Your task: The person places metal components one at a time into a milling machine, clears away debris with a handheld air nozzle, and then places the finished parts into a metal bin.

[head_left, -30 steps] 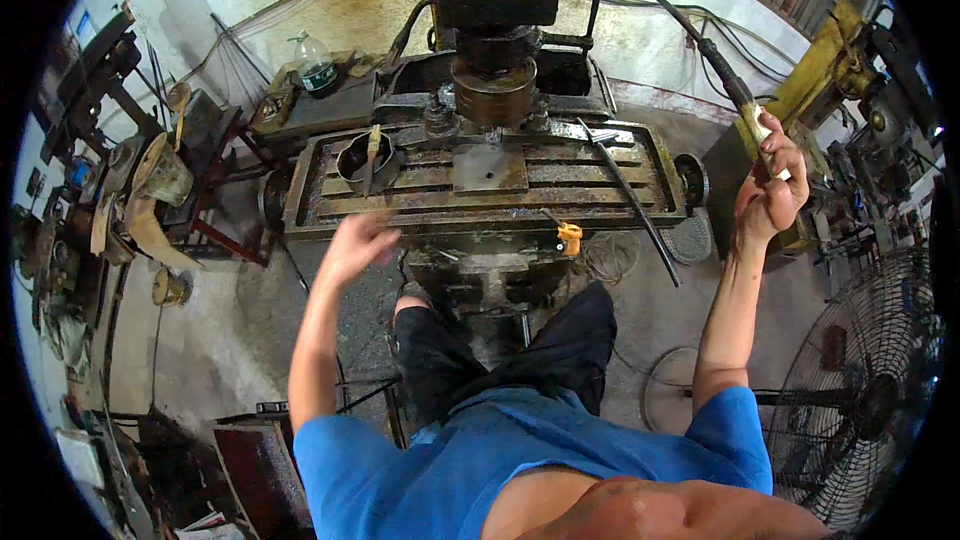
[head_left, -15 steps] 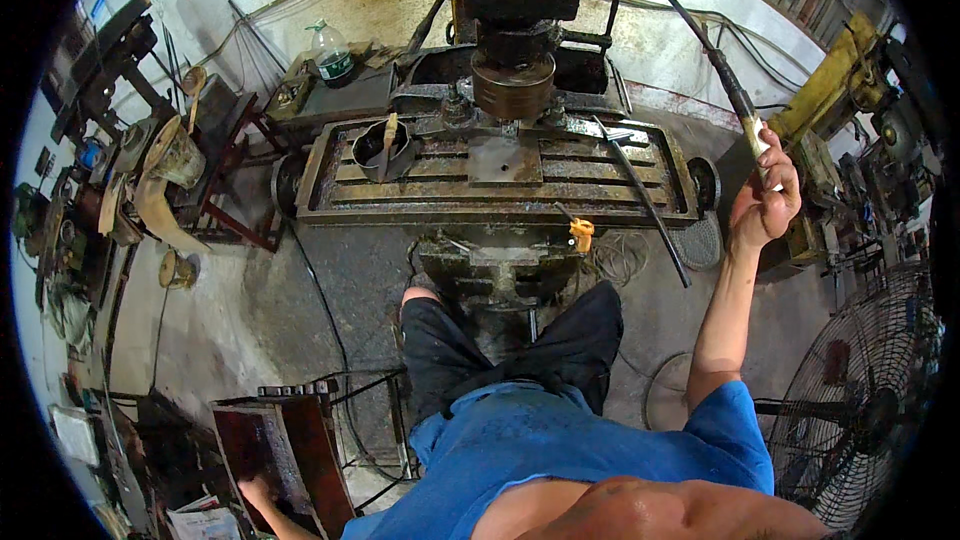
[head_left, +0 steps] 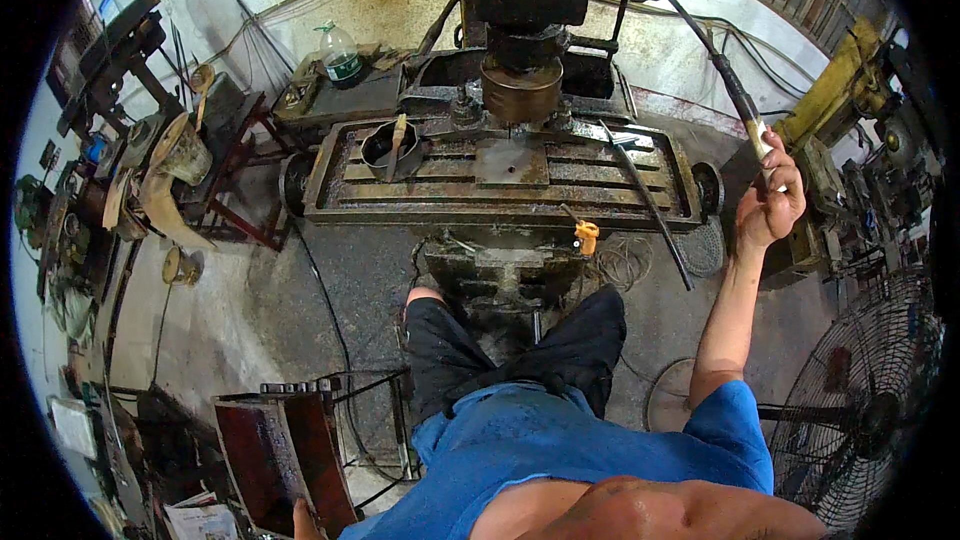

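Note:
My right hand [head_left: 772,202] is raised at the right, its fingers wrapped round the pale grip of a long dark lever [head_left: 738,95] that slopes up to the machine's head. At the lower left my left hand [head_left: 304,521] is at the side of a reddish-brown metal bin [head_left: 262,460]. Only a small part of that hand shows, so its fingers cannot be read. In front of me, a flat metal plate [head_left: 511,165] with a small hole lies on the slotted machine table [head_left: 420,197]. Above the plate hangs the round spindle [head_left: 522,90] with a thin drill bit.
A dark pot [head_left: 378,160] with a brush [head_left: 397,140] in it stands on the table's left. A long metal bar [head_left: 655,215] leans over the right front edge. A yellow-orange tool [head_left: 586,235] hangs at the front. A caged fan [head_left: 850,400] stands right; a plastic bottle [head_left: 340,58] is behind.
My left hand has moved right and down, from over the bin to its near right side. My right hand stays on the lever. The view has shifted slightly, and the spindle appears higher above the plate.

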The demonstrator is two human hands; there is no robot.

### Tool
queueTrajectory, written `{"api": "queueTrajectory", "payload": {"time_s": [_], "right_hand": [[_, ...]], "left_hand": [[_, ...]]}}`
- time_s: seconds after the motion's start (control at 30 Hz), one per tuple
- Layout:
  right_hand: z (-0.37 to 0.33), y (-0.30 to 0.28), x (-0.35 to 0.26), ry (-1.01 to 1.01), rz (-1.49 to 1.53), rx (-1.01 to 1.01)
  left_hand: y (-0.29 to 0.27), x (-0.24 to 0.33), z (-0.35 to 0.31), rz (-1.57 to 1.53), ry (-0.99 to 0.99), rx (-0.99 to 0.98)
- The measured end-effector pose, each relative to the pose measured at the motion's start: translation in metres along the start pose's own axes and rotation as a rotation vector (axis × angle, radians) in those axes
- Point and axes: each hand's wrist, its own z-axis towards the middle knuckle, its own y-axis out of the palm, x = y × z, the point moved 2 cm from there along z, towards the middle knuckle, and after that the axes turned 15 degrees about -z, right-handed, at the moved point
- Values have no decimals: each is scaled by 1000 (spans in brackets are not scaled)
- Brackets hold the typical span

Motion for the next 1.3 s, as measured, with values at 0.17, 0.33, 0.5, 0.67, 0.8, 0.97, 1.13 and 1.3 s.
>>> {"api": "queueTrajectory", "payload": {"time_s": [0.17,0.33,0.5,0.67,0.8,0.97,1.13,1.3], "right_hand": [[8,4,-9,20,14,29],[16,0,-8,-1,46,11],[26,5,-17,15,29,10],[36,-2,-16,-19,-4,-22],[47,-2,-15,-21,-41,-37],[74,-8,-21,-70,-138,-118],[121,-9,-28,-152,-237,-233],[165,-3,-40,-146,-287,-250]], "left_hand": [[3,4,-1,-21,-3,-21],[3,7,0,-42,-6,-32],[6,6,0,-71,-11,-39],[8,7,3,-106,-14,-50],[10,3,3,-139,-19,-47],[8,10,10,-166,-2,-56],[8,13,16,-280,20,-82],[-37,19,51,-1028,158,-217]]}}
